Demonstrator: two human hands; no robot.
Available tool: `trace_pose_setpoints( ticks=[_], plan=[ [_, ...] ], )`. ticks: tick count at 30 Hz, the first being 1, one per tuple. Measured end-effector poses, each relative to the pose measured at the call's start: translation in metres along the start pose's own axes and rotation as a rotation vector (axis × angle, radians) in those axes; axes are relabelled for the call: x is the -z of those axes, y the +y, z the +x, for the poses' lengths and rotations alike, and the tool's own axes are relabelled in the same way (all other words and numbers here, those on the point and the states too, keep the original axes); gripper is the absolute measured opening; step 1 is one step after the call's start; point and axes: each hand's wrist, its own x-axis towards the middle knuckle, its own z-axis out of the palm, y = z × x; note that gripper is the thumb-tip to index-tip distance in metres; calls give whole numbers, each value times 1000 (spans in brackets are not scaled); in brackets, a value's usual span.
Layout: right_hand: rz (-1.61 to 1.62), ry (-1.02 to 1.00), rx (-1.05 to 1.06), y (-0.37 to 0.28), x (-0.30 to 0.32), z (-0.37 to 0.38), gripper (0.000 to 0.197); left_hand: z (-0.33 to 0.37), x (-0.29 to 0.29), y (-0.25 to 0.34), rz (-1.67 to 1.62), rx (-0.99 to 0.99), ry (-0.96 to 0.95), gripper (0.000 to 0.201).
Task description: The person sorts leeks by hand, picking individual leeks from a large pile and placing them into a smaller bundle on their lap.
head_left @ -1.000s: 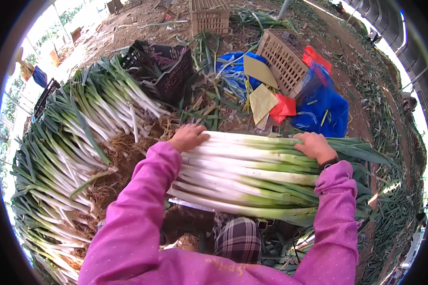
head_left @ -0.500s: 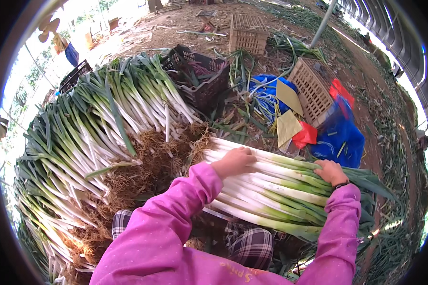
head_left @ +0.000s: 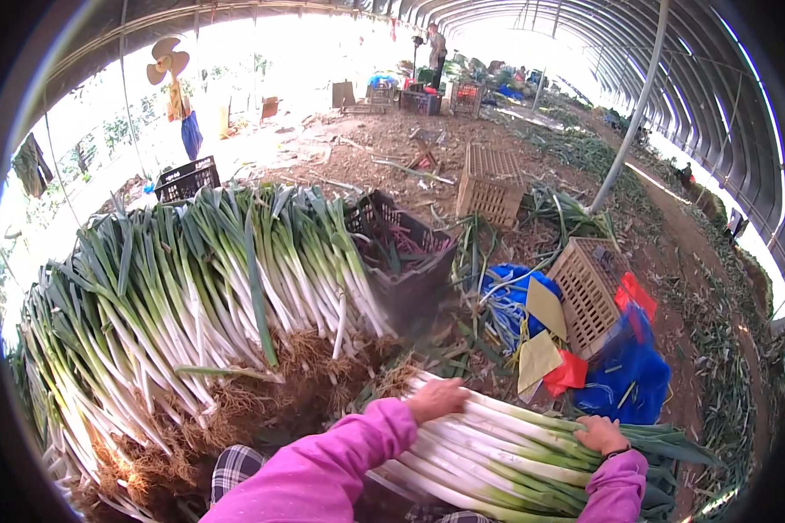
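Observation:
In front of me lies a layer of leeks (head_left: 497,453), white shanks to the left and green leaves to the right. My left hand (head_left: 438,399) is closed over the far edge of the white ends, close to the roots. Toward the leafy end, my right hand (head_left: 602,433) is closed over the same far edge, a dark band at its wrist. To the left, a large heap of leeks (head_left: 192,296) lies with its brown roots (head_left: 244,401) toward me. The undersides of the leeks in front of me are hidden.
Beyond the heap stands a dark crate (head_left: 401,235) holding reddish strands. Tan crates (head_left: 490,185), blue plastic (head_left: 632,383), red pieces (head_left: 567,373) and yellowish cards (head_left: 539,359) lie farther right. A metal post (head_left: 632,122) rises there; a person (head_left: 437,54) stands far off.
The view has tilted up, so the leeks and my hands sit lower and more of the shed shows. Both hands keep their places on the leeks.

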Motion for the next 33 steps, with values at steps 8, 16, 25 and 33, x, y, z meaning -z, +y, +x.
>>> trace_pose_setpoints(
  ticks=[8,16,25,33],
  plan=[
    [-63,-22,60,-8,-1,-13,99,-21,26,-55,38,228,-167,35],
    [-91,-13,18,-21,-2,1,94,-28,9,-53,98,294,-129,35],
    [-68,-6,8,-21,-7,1,96,-19,21,-49,165,296,-236,31],
    [-85,-16,4,-23,-5,1,99,-11,27,-52,179,281,-281,25]
  ],
)
